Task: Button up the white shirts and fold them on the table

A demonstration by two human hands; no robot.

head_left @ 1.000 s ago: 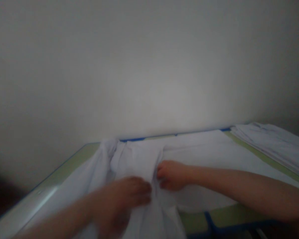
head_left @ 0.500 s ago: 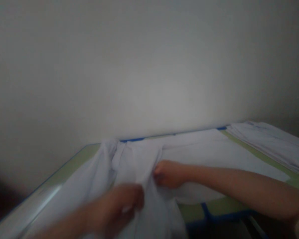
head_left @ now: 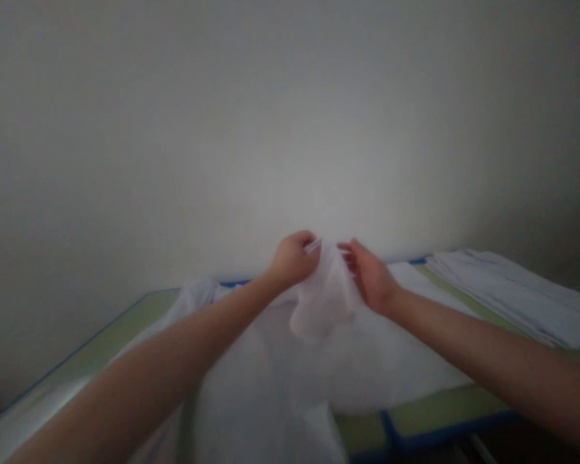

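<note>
My left hand (head_left: 297, 258) is closed on the edge of a white cloth (head_left: 326, 293), with a folded edge showing at its fingers. The cloth is lifted above the table and its loose part hangs down. My right hand (head_left: 372, 274) is just right of the raised part, palm turned towards it. Its fingers are loosely bent and apart, close to the cloth's edge; blur hides whether they touch it. More white cloth (head_left: 251, 386) spreads over the table below and towards me, hanging over the front edge.
The green table (head_left: 432, 409) has a blue rim and stands against a plain wall (head_left: 290, 129). A flat stack of white cloth (head_left: 507, 290) lies at the back right. Clear, shiny sheeting (head_left: 43, 406) covers the left front. Dark space shows under the table at the lower right.
Both hands have moved up and away from me. My left hand has raised a cloth edge off the table. The right hand's fingers, closed on the cloth before, are now apart.
</note>
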